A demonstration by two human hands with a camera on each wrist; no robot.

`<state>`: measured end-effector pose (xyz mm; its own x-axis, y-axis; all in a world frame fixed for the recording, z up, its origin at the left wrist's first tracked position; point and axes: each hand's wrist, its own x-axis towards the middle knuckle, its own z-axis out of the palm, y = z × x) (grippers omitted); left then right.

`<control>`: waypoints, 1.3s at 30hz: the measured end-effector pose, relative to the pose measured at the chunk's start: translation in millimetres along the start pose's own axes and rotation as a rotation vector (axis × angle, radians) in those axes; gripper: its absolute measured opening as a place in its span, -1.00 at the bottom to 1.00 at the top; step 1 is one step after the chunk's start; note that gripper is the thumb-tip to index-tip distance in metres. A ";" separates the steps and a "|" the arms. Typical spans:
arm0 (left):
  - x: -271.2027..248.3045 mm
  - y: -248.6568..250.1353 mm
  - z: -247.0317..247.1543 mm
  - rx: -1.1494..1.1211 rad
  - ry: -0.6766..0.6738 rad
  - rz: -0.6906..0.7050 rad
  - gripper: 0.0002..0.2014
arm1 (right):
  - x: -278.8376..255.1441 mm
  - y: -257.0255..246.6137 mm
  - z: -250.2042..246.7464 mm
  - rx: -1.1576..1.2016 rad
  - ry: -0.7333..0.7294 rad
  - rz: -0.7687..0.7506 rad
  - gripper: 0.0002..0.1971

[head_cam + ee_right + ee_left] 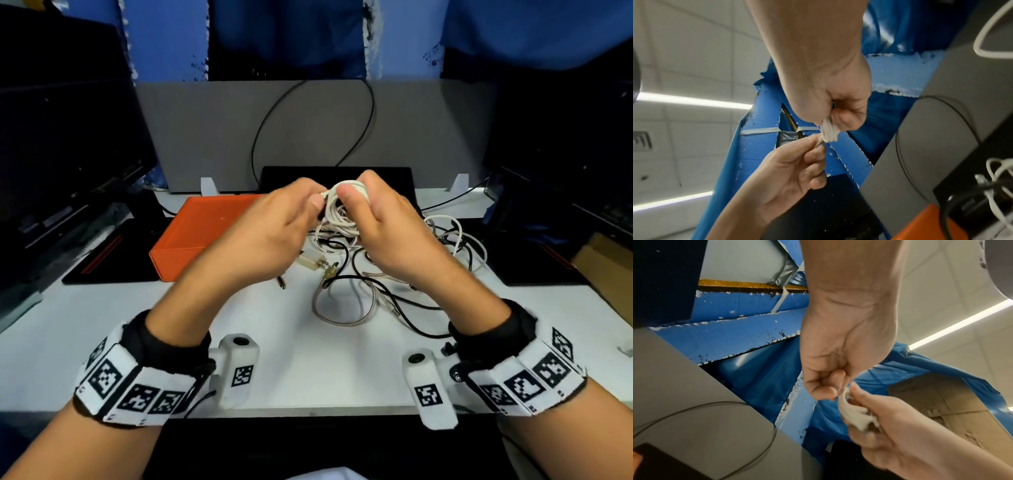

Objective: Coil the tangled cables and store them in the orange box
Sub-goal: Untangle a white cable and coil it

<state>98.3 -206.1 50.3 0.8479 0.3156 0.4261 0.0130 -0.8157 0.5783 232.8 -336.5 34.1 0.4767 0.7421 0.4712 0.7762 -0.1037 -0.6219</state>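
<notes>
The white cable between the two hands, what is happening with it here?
A person is coiling a white cable above the table. The right hand grips the bundled loops, and the left hand pinches the cable's end beside them. More cables lie tangled on the table under the hands. The orange box sits at the left, shut, with no cable on it.

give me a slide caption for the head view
Both hands, left hand and right hand, wind a white cable beside the orange box.
</notes>
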 end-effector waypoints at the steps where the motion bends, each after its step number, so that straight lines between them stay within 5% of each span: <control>1: 0.7 -1.1 -3.8 -0.033 0.027 -0.029 -0.77 | -1.6 -2.1 -2.6 -0.093 -0.025 -0.011 -0.68; 7: 0.1 12.1 -4.2 -0.504 0.006 -0.263 -0.88 | -4.2 -9.8 -1.9 -0.236 -0.025 -0.031 -0.69; 15: 0.8 7.3 -11.7 -0.692 -0.045 -0.300 -0.74 | -4.1 -9.3 -7.2 -0.187 -0.017 -0.059 -0.68; 20: 2.9 4.4 -9.1 -0.565 0.015 -0.223 -0.83 | -5.7 -7.3 -6.5 -0.151 -0.053 -0.128 -0.67; 27: 6.9 -0.6 5.0 -0.562 -0.065 -0.088 -0.69 | -5.6 -3.7 -7.4 0.134 -0.110 -0.075 -0.64; 34: 8.6 -0.4 19.6 -0.539 0.048 -0.052 -0.79 | -5.1 -5.1 -5.2 0.303 -0.169 0.010 -0.58; 39: 10.1 -2.9 19.5 -0.445 0.180 -0.079 -0.85 | -1.6 -5.1 -10.1 0.425 -0.218 0.038 -0.79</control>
<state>117.2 -210.0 39.4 0.7480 0.4790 0.4593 -0.1875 -0.5113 0.8387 232.3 -343.9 42.8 0.3683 0.8693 0.3297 0.5009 0.1132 -0.8581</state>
